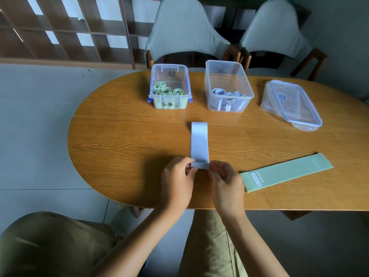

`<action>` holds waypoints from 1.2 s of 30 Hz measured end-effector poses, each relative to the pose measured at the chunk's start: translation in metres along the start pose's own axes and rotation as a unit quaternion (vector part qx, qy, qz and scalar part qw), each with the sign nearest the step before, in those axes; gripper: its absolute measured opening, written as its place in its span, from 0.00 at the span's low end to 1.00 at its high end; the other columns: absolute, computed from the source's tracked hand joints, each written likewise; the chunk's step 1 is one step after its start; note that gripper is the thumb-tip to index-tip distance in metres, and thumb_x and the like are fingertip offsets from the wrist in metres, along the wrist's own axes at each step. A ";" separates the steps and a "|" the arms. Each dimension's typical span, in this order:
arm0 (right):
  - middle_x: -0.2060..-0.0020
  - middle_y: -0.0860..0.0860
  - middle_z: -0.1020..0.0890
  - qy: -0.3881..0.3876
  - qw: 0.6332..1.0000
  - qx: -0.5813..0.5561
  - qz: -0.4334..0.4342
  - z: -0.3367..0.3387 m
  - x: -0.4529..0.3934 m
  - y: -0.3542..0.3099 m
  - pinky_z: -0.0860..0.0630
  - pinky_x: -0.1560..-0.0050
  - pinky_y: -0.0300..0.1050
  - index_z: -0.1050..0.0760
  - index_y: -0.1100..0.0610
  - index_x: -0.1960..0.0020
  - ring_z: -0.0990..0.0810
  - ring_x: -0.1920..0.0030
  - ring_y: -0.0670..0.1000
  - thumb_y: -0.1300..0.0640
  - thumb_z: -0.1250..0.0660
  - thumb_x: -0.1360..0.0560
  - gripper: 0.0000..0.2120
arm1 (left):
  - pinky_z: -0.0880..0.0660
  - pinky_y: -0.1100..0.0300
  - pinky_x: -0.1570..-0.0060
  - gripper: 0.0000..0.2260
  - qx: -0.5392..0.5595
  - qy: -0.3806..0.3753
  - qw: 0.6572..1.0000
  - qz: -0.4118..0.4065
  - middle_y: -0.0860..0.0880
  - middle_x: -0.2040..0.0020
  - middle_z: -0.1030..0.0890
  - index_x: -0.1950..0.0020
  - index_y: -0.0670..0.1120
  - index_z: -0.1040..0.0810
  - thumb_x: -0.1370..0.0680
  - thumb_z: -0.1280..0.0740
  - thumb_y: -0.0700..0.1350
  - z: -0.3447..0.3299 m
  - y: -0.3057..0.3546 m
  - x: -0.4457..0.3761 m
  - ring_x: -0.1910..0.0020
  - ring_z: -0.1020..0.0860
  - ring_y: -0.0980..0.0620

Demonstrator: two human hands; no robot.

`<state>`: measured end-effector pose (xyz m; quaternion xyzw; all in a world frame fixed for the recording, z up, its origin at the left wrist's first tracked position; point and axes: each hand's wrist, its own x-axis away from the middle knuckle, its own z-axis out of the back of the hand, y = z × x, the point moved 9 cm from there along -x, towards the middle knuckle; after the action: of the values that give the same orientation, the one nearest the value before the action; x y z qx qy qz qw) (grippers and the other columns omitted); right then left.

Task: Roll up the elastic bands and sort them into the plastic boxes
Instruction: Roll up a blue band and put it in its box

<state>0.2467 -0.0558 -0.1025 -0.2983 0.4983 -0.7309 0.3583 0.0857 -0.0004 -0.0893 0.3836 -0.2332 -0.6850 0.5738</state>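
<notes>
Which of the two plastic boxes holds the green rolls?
The left box, the one with blue clips; the right box holds pale blue rolls.

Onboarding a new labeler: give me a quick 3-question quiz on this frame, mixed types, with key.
1. True or false: both hands pinch the near end of the pale blue band.
2. Which box holds green rolls? A) the left box B) the right box C) neither
3. Fill in: the flat green band lies on the table to the ___ of the right hand.

Key
1. True: the left hand and right hand each hold a corner of the folded end.
2. A; the right box holds pale blue rolls.
3. right
</notes>
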 end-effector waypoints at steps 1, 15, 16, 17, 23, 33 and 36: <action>0.51 0.43 0.14 0.001 1.000 -0.005 -0.006 0.000 0.001 0.001 0.21 0.39 0.50 0.18 0.52 0.44 0.17 0.47 0.42 0.66 0.38 0.23 0.15 | 0.21 0.61 0.50 0.12 0.034 -0.006 0.999 0.024 0.56 0.50 0.15 0.43 0.50 0.17 0.25 0.26 0.40 0.000 -0.001 0.003 0.53 0.18 0.59; 0.46 0.44 0.15 -0.033 0.996 -0.066 -0.055 -0.005 0.009 0.005 0.23 0.38 0.44 0.21 0.50 0.44 0.18 0.44 0.41 0.71 0.38 0.25 0.20 | 0.33 0.79 0.53 0.19 0.128 -0.040 0.973 0.188 0.53 0.38 0.18 0.30 0.47 0.25 0.20 0.37 0.36 -0.001 -0.006 0.022 0.47 0.23 0.63; 0.46 0.43 0.16 -0.037 0.997 -0.054 -0.045 -0.006 0.009 0.002 0.24 0.39 0.41 0.21 0.50 0.43 0.19 0.43 0.40 0.71 0.39 0.25 0.20 | 0.33 0.80 0.53 0.19 0.122 -0.040 0.974 0.186 0.53 0.39 0.18 0.30 0.47 0.24 0.20 0.37 0.36 -0.001 -0.006 0.022 0.47 0.23 0.63; 0.46 0.41 0.16 -0.041 0.998 -0.033 -0.032 -0.006 0.010 -0.001 0.25 0.40 0.38 0.21 0.49 0.43 0.19 0.43 0.38 0.71 0.39 0.25 0.21 | 0.33 0.81 0.53 0.19 0.116 -0.040 0.976 0.182 0.53 0.38 0.18 0.31 0.47 0.24 0.21 0.37 0.35 -0.001 -0.005 0.022 0.46 0.23 0.63; 0.48 0.44 0.18 -0.052 0.986 0.137 0.084 -0.009 0.015 -0.014 0.27 0.47 0.37 0.23 0.51 0.34 0.21 0.43 0.48 0.70 0.42 0.25 0.25 | 0.25 0.59 0.36 0.20 0.084 -0.050 0.987 0.129 0.52 0.39 0.18 0.30 0.50 0.24 0.21 0.37 0.37 -0.004 -0.005 0.027 0.39 0.22 0.56; 0.33 0.52 0.21 -0.041 0.934 0.262 0.241 -0.017 0.017 -0.020 0.30 0.35 0.43 0.23 0.55 0.32 0.27 0.35 0.54 0.73 0.40 0.26 0.26 | 0.26 0.49 0.36 0.20 -0.083 -0.039 0.995 -0.043 0.49 0.36 0.19 0.32 0.44 0.22 0.24 0.36 0.35 -0.008 0.009 0.027 0.38 0.25 0.46; 0.32 0.53 0.22 -0.045 0.917 0.295 0.264 -0.021 0.012 -0.018 0.27 0.34 0.53 0.25 0.58 0.30 0.28 0.34 0.57 0.72 0.39 0.26 0.26 | 0.27 0.45 0.35 0.23 -0.138 -0.058 0.987 -0.060 0.46 0.32 0.23 0.29 0.46 0.25 0.23 0.44 0.42 -0.010 0.010 0.022 0.34 0.30 0.42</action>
<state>0.2191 -0.0499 -0.0917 -0.0697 0.3041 -0.7093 0.6321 0.0982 -0.0232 -0.0935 0.2730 -0.1459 -0.7650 0.5648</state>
